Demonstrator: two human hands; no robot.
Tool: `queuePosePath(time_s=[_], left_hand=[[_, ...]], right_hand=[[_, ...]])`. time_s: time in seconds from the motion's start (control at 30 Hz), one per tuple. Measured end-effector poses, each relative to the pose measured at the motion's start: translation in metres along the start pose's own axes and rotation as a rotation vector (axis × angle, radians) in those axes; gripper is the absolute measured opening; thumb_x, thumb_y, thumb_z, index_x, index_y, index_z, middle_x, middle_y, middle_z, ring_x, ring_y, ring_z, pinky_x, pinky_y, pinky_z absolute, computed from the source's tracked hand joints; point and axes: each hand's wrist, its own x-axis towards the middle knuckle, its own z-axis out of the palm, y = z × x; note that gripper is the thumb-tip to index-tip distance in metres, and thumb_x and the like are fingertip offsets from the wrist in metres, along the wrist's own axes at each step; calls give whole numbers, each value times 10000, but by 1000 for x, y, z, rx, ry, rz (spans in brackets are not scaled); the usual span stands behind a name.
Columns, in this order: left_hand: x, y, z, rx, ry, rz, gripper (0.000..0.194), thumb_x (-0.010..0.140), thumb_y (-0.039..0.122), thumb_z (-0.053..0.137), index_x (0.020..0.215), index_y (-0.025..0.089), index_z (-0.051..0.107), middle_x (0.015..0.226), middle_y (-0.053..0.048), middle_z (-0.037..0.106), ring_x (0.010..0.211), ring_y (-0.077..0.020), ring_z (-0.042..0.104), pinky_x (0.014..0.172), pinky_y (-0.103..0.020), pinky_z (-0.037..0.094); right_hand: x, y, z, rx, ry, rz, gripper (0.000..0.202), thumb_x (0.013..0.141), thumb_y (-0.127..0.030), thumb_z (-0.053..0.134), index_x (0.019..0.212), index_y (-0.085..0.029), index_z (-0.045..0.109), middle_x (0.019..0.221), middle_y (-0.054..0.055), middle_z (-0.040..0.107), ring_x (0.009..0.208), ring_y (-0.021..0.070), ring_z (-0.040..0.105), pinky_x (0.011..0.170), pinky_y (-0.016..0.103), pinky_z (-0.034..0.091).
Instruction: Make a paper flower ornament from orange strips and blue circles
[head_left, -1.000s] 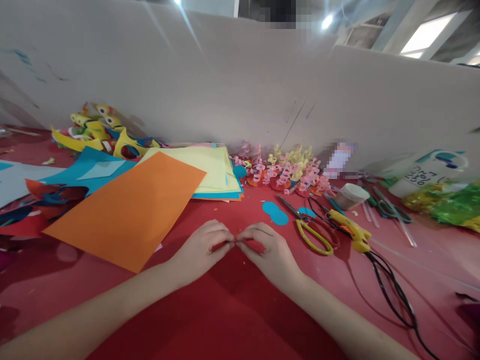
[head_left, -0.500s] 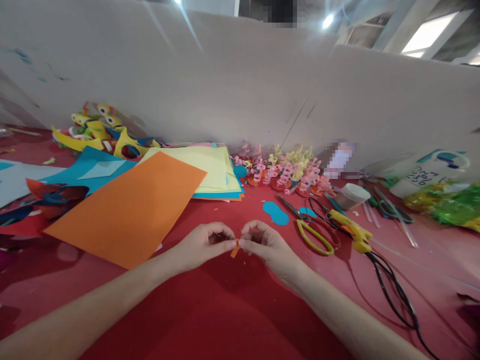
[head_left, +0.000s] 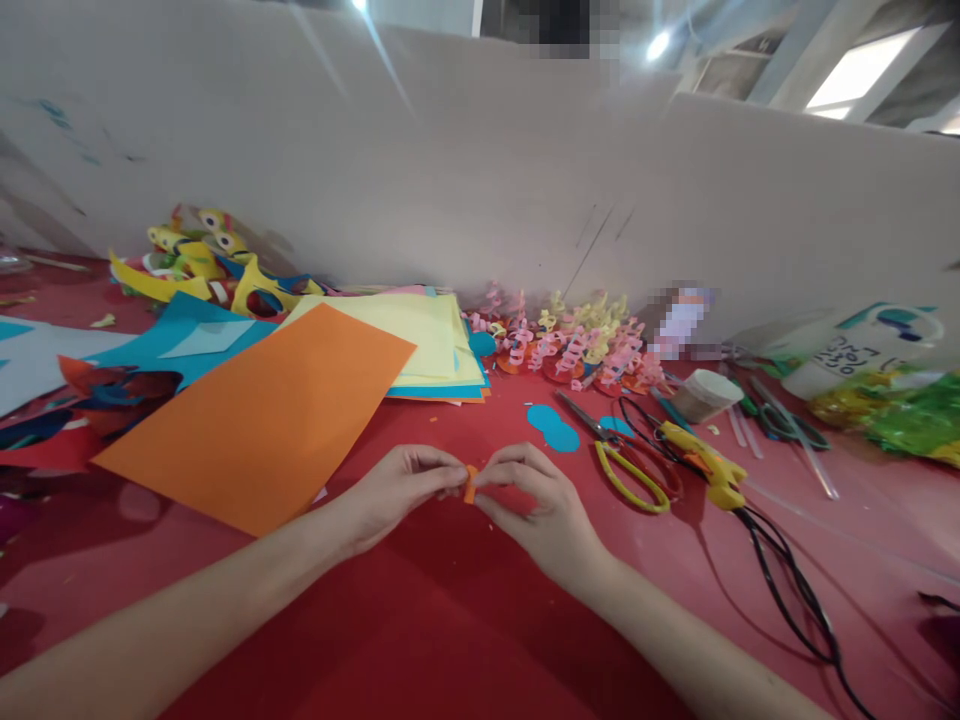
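While an orange paper sheet (head_left: 262, 420) lies on the red bench (head_left: 450, 630), the left hand (head_left: 394, 492) has its grip nearly closed, pinching a small orange paper strip (head_left: 470, 485). The right hand (head_left: 559, 512) pinches its opposite edge, near yellow-handled scissors (head_left: 602, 432).

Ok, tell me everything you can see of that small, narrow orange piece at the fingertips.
The small, narrow orange piece looks like plain, matte paper or thin card. It stands roughly upright in the picture, between the fingertips of the left hand and the right hand, which touch it from either side. The fingers hide part of it, so its full outline, and whether it is folded or rolled, cannot be told. It shows in front of the red tabletop.
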Motion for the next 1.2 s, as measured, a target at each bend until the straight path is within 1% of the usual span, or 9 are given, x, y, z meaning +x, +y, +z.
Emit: queuePosePath(time_s=[0.1, 0.2, 0.3, 0.47, 0.6, 0.8, 0.93, 1.1, 1.2], left_hand=[[-1, -2, 1, -9, -31, 30, 116, 671, 283, 686, 635, 173, 696, 628, -2, 604, 630, -113, 475, 649, -260, 381], [0, -4, 1, -11, -58, 63, 110, 686, 276, 681, 652, 173, 700, 632, 3, 594, 633, -112, 471, 651, -258, 378], [0, -3, 1, -27, -47, 64, 99, 662, 269, 696, 653, 171, 696, 631, 9, 592, 630, -109, 475, 662, -257, 379], [1, -2, 2, -52, -27, 8, 99, 616, 241, 716, 682, 173, 687, 643, 21, 600, 633, -100, 483, 665, -247, 374], [1, -3, 2, -40, -21, 5, 98, 613, 235, 716, 680, 173, 680, 633, 28, 593, 628, -93, 479, 655, -238, 365], [1, -6, 2, -8, -14, 34, 115, 654, 278, 698, 683, 167, 687, 626, 17, 583, 604, -95, 457, 618, -240, 358], [2, -9, 3, -12, -6, 51, 121, 675, 288, 687, 700, 171, 703, 648, 5, 608, 614, -100, 463, 623, -243, 365], [2, -13, 1, 5, -30, 74, 106, 713, 282, 670, 720, 189, 720, 682, -4, 652, 637, -102, 492, 649, -236, 386], [2, -13, 0, -4, -36, 76, 96, 728, 268, 661, 731, 195, 723, 718, -10, 677, 691, -113, 535, 693, -236, 405]], right_hand=[[0, -2, 0, 19, 39, -2, 94, 770, -144, 616, 797, -230, 644, 794, 17, 576, 746, 133, 571, 693, 260, 486], [-1, -2, 3, 162, 57, 80, 67, 770, -149, 614, 781, -216, 615, 773, 10, 578, 716, 125, 571, 670, 251, 493], [-1, -2, 5, 287, 51, 163, 47, 769, -168, 613, 782, -210, 596, 787, 8, 578, 711, 115, 568, 664, 239, 499], [-1, -1, 5, 304, 12, 213, 39, 761, -175, 614, 778, -207, 600, 804, 8, 585, 738, 112, 568, 692, 232, 495], [-1, -2, 6, 357, 4, 291, 31, 753, -210, 617, 770, -204, 592, 788, 7, 588, 757, 123, 576, 715, 250, 496], [0, -1, 9, 452, 52, 454, 97, 730, -256, 627, 749, -198, 552, 739, -7, 564, 701, 118, 561, 648, 241, 484], [1, 0, 10, 530, 88, 486, 155, 706, -263, 654, 752, -196, 522, 732, -18, 537, 686, 105, 537, 623, 224, 467], [1, 1, 10, 611, 52, 515, 145, 724, -277, 644, 758, -193, 531, 727, -25, 526, 647, 91, 527, 629, 230, 468], [2, 0, 11, 635, 44, 521, 143, 727, -286, 640, 769, -194, 539, 737, -25, 529, 638, 88, 527, 640, 239, 479]])
